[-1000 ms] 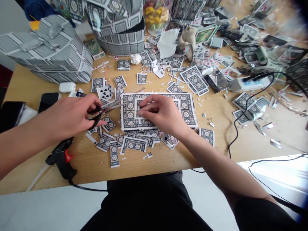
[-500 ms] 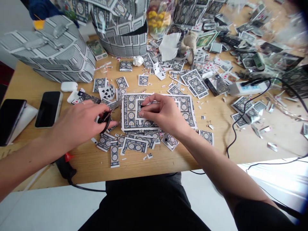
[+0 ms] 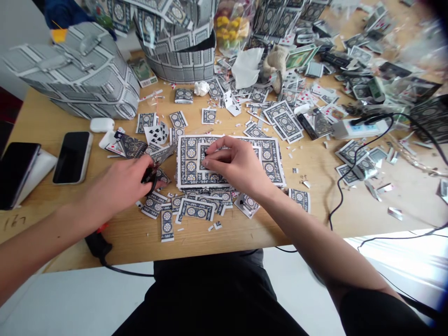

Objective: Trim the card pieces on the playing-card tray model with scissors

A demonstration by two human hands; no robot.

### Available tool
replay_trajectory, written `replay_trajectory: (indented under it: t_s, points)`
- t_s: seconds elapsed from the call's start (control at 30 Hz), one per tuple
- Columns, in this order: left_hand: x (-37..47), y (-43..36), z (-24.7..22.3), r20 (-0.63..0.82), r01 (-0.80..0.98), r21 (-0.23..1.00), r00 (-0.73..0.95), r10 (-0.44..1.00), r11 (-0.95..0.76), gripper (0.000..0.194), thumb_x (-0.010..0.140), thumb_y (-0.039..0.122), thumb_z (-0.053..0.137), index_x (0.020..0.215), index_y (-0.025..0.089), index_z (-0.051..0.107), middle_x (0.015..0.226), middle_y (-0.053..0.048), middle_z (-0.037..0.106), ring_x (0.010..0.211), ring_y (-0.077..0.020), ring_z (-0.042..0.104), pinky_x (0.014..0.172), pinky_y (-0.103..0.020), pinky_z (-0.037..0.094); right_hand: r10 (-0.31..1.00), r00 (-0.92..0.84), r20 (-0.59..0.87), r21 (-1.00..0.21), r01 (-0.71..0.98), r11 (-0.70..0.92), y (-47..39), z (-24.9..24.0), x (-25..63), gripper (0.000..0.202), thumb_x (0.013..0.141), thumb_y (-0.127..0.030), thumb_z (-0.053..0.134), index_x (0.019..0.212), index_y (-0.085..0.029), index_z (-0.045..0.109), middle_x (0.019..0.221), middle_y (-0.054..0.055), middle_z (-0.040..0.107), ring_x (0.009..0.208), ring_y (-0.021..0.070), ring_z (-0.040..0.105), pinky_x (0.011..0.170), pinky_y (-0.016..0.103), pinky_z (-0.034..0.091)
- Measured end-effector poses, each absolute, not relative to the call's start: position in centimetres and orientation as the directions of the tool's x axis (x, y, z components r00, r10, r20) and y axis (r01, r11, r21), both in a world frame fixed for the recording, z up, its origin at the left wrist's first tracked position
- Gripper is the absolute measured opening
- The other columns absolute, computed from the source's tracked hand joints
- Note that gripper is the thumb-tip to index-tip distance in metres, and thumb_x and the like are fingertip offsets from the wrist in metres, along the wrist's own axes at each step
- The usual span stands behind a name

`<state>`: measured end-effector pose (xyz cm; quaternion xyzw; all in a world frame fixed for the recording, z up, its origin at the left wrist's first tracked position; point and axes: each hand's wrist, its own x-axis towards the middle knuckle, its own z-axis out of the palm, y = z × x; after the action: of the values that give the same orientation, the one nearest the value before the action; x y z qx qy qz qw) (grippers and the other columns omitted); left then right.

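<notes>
Black-handled scissors (image 3: pixel 156 165) gripped in the closed left hand (image 3: pixel 121 184), frame centre-left; right hand (image 3: pixel 236 163) pinches a blue-patterned glued panel of playing cards (image 3: pixel 269 156) on the wooden table (image 3: pixel 322 210).

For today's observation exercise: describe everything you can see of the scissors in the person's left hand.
The scissors have dark handles, mostly hidden inside the left hand, and thin silvery metal blades that jut out toward the flat panel of joined playing cards. The blades look nearly closed and lie low over the wooden table, tips close to the panel's left edge, above loose card scraps. Whether the tips touch the panel cannot be told.
</notes>
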<state>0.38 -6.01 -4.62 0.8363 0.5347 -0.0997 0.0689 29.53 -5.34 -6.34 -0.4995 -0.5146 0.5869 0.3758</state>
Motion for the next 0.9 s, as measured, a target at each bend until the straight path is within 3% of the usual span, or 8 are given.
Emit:
replay_trajectory:
  t_s: [0.3,0.57,0.7,0.8,0.9]
  points:
    - [0.1,-5.6,-5.2,-0.338,0.949,0.048,0.310,0.889,-0.312,0.041,0.101,0.056,0.056,0.111,0.019,0.070,0.093,-0.015,0.078,0.086,-0.0351,0.075,0.070,-0.041,0.049,0.959,-0.222,-0.176,-0.981,0.121,-0.152,-5.5,-6.5,29.6,0.017,0.083,-0.023,0.081,0.094,-0.020,0.068,0.080,0.003,0.081,0.078,0.0187,0.075,0.074,0.034,0.056]
    - [-2.4,-4.2,-2.0,-0.398,0.965,0.244,0.193,0.897,-0.100,0.059,0.075,0.074,0.073,0.115,0.032,0.083,0.097,-0.003,0.082,0.078,-0.0251,0.073,0.075,-0.036,0.052,0.966,-0.231,-0.115,-0.986,0.147,-0.082,-5.6,-6.6,29.6,0.016,0.086,-0.022,0.079,0.100,-0.019,0.072,0.084,0.004,0.083,0.076,0.0175,0.074,0.072,0.032,0.054]
    - [-3.5,-1.5,-0.2,-0.625,0.924,0.376,0.313,0.716,-0.076,0.063,0.063,0.069,0.088,0.117,0.036,0.086,0.111,-0.001,0.084,0.101,-0.0249,0.078,0.091,-0.032,0.057,0.963,-0.244,-0.111,-0.970,0.238,-0.051,-5.6,-6.2,29.8,0.021,0.089,-0.019,0.073,0.110,-0.019,0.071,0.078,0.001,0.081,0.066,0.0151,0.069,0.066,0.031,0.050]
    - [-2.8,0.7,0.1,-0.766,0.894,0.448,0.398,0.505,-0.024,0.062,0.069,0.063,0.088,0.123,0.032,0.086,0.104,-0.002,0.084,0.095,-0.0234,0.079,0.084,-0.029,0.058,0.962,-0.254,-0.102,-0.958,0.285,-0.026,-5.5,-5.9,29.8,0.022,0.089,-0.019,0.072,0.111,-0.019,0.071,0.077,0.001,0.081,0.069,0.0161,0.071,0.067,0.032,0.051]
    - [-1.1,2.7,0.1,-0.793,0.855,0.517,0.497,0.352,-0.042,0.055,0.072,0.059,0.089,0.119,0.031,0.086,0.097,-0.004,0.083,0.089,-0.0242,0.079,0.076,-0.029,0.057,0.956,-0.256,-0.139,-0.969,0.235,-0.078,-5.3,-5.8,29.7,0.027,0.083,-0.021,0.079,0.109,-0.019,0.070,0.083,0.003,0.083,0.075,0.0189,0.076,0.069,0.032,0.054]
